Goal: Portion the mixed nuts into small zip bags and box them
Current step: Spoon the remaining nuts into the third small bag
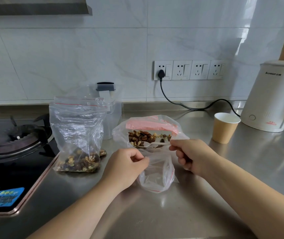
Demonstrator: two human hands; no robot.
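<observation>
At the frame's centre, the left hand (126, 165) pinches the rim of an open small zip bag (156, 175) on the steel desk (180, 213), while the right hand (191, 156) fingers grip a white plastic spoon (152, 144) dipped into the large bag of mixed nuts (148, 133) just behind.

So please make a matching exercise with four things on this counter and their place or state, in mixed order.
Things:
1. paper cup
2. white plastic spoon
3. small zip bag
4. filled bag

Places or states:
A. beside the stove
B. held open by the left hand
C. next to the kettle
D. pinched by the right hand, scooping nuts

Pairs: 1-C, 2-D, 3-B, 4-A
</observation>
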